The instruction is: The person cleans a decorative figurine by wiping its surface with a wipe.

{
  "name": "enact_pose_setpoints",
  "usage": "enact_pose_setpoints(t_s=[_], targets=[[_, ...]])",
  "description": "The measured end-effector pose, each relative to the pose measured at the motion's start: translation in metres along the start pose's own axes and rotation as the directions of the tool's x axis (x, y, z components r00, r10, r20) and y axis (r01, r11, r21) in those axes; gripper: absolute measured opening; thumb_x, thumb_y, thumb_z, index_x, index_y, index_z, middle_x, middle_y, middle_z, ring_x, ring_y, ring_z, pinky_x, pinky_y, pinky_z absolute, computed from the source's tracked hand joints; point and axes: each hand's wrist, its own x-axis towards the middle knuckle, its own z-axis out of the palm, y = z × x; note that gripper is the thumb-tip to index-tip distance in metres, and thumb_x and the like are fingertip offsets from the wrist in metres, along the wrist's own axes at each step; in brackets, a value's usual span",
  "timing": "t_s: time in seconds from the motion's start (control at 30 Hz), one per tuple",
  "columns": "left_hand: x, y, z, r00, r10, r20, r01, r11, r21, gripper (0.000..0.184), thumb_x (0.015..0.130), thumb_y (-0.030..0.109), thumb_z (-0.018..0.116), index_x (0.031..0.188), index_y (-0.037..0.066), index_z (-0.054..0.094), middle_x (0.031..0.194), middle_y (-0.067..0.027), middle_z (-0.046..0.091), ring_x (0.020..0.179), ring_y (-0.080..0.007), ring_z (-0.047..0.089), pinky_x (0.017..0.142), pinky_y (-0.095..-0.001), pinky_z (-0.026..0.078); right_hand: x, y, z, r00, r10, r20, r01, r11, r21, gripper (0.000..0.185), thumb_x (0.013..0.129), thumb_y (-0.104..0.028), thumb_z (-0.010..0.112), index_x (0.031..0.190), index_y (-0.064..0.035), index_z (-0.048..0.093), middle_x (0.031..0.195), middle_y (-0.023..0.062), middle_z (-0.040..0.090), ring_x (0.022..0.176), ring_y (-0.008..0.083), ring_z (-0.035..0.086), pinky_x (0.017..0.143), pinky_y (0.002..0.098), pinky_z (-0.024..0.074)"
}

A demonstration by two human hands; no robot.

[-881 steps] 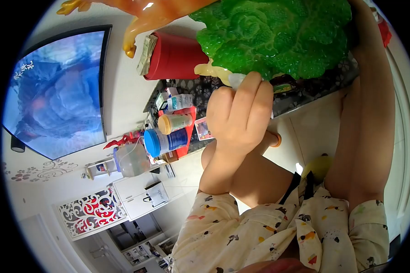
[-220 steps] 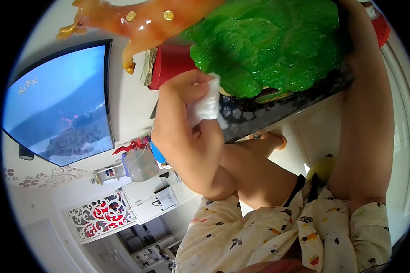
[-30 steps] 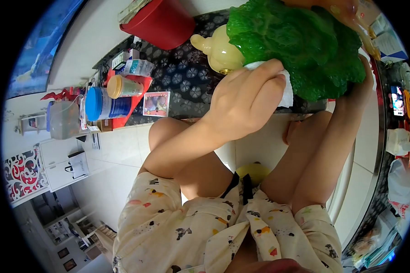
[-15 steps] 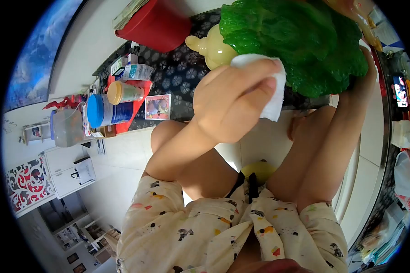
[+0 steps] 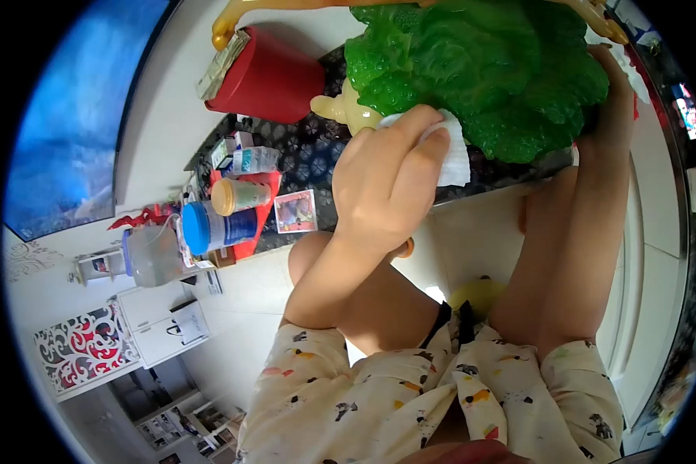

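Observation:
My left hand [image 5: 387,178] is closed on a white paper towel [image 5: 456,155], pinched between thumb and fingers. It is right at the lower left edge of a glossy green cabbage-shaped ornament [image 5: 479,77]. A pale yellow rounded part [image 5: 358,108] with a small knob shows beside the leaves, partly hidden by them and by my hand. On the ornament's right side lies my right hand [image 5: 609,81], against the edge of the leaves. Its fingers are mostly hidden, so their grip cannot be made out.
The ornament is over a dark flower-patterned tabletop [image 5: 305,166]. To the left are a red bin [image 5: 274,77], a blue-lidded tub [image 5: 216,226], a yellow-lidded jar [image 5: 240,196], small boxes and a picture card [image 5: 295,212]. A lit phone [image 5: 688,112] is at far right.
The camera view has shifted, so the room appears moved. My left hand with the paper towel has come closer to the ornament's lower left edge. My right hand stays at its right side.

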Motion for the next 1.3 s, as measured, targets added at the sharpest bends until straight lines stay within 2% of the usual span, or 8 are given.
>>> enact_pose_setpoints(t_s=[0.4, 0.43, 0.53, 0.83, 1.03, 1.13, 1.23, 1.3], targets=[[0.005, -0.003, 0.000, 0.993, 0.117, -0.021, -0.118, 0.993, -0.009, 0.020, 0.069, -0.001, 0.071, 0.087, 0.000, 0.061, 0.097, -0.0111, 0.070, 0.061, -0.0192, 0.057, 0.054, -0.0295, 0.044, -0.023, 0.000, 0.033, 0.997, 0.048, -0.059, -0.040, 0.991, 0.130, 0.037, 0.087, -0.027, 0.059, 0.111, -0.0011, 0.070, 0.099, 0.0127, 0.074, 0.087, 0.0248, 0.071, 0.081, 0.0355, 0.0586], [0.002, -0.001, -0.004, 0.998, 0.059, 0.036, -0.057, 0.997, -0.055, 0.042, 0.053, -0.011, 0.064, 0.094, -0.001, 0.062, 0.101, -0.0159, 0.073, 0.066, -0.0303, 0.063, 0.063, -0.0338, 0.052, -0.025, 0.000, 0.036, 0.997, 0.055, -0.056, -0.047, 0.989, 0.144, 0.038, 0.087, -0.028, 0.059, 0.111, -0.0013, 0.070, 0.099, 0.0129, 0.074, 0.088, 0.0252, 0.071, 0.081, 0.0358, 0.0588], [0.002, -0.002, 0.001, 0.996, 0.093, -0.011, -0.093, 0.994, -0.060, 0.042, 0.053, -0.012, 0.063, 0.094, -0.001, 0.061, 0.098, -0.0176, 0.073, 0.067, -0.0306, 0.064, 0.062, -0.0343, 0.052, -0.031, 0.000, 0.041, 0.995, 0.081, -0.049, -0.071, 0.982, 0.177, 0.040, 0.085, -0.030, 0.059, 0.112, -0.0019, 0.070, 0.100, 0.0134, 0.074, 0.088, 0.0262, 0.072, 0.081, 0.0367, 0.0593], [0.014, -0.003, -0.001, 0.986, 0.165, 0.003, -0.165, 0.986, -0.039, 0.018, 0.068, -0.001, 0.073, 0.080, 0.002, 0.059, 0.095, -0.0090, 0.070, 0.061, -0.0170, 0.056, 0.052, -0.0290, 0.042, -0.018, -0.001, 0.034, 0.997, 0.058, -0.047, -0.051, 0.989, 0.139, 0.040, 0.086, -0.029, 0.058, 0.112, -0.0010, 0.070, 0.099, 0.0137, 0.074, 0.087, 0.0260, 0.072, 0.081, 0.0365, 0.0594], [0.013, -0.003, 0.002, 0.982, 0.191, 0.007, -0.190, 0.981, -0.030, 0.018, 0.069, 0.000, 0.073, 0.077, 0.004, 0.058, 0.096, -0.0080, 0.071, 0.062, -0.0166, 0.055, 0.052, -0.0285, 0.041, -0.019, -0.002, 0.031, 0.998, 0.027, -0.059, -0.019, 0.992, 0.123, 0.039, 0.086, -0.028, 0.058, 0.111, -0.0008, 0.069, 0.099, 0.0136, 0.074, 0.087, 0.0257, 0.072, 0.081, 0.0364, 0.0595], [0.014, -0.001, -0.004, 0.984, 0.168, 0.060, -0.164, 0.984, -0.068, 0.023, 0.066, -0.005, 0.069, 0.086, 0.002, 0.064, 0.091, -0.0105, 0.072, 0.065, -0.0251, 0.064, 0.056, -0.0325, 0.045, -0.020, -0.001, 0.032, 0.998, 0.026, -0.056, -0.019, 0.993, 0.119, 0.039, 0.086, -0.028, 0.058, 0.111, -0.0007, 0.069, 0.099, 0.0136, 0.074, 0.087, 0.0256, 0.072, 0.081, 0.0363, 0.0595], [0.014, -0.007, -0.017, 0.955, 0.220, 0.198, -0.197, 0.972, -0.130, 0.022, 0.069, -0.007, 0.072, 0.088, 0.003, 0.063, 0.094, -0.0116, 0.073, 0.067, -0.0247, 0.066, 0.057, -0.0314, 0.047, -0.021, -0.001, 0.033, 0.998, 0.031, -0.053, -0.024, 0.992, 0.120, 0.039, 0.086, -0.028, 0.058, 0.111, -0.0006, 0.069, 0.099, 0.0135, 0.074, 0.086, 0.0254, 0.072, 0.080, 0.0362, 0.0596], [0.011, -0.009, -0.016, 0.981, 0.156, 0.112, -0.128, 0.966, -0.226, 0.022, 0.074, -0.008, 0.073, 0.090, 0.001, 0.061, 0.096, -0.0162, 0.074, 0.071, -0.0256, 0.068, 0.062, -0.0323, 0.052, -0.022, -0.001, 0.035, 0.998, 0.036, -0.046, -0.030, 0.992, 0.119, 0.039, 0.086, -0.028, 0.058, 0.111, -0.0005, 0.069, 0.099, 0.0135, 0.074, 0.086, 0.0253, 0.072, 0.080, 0.0362, 0.0596]])
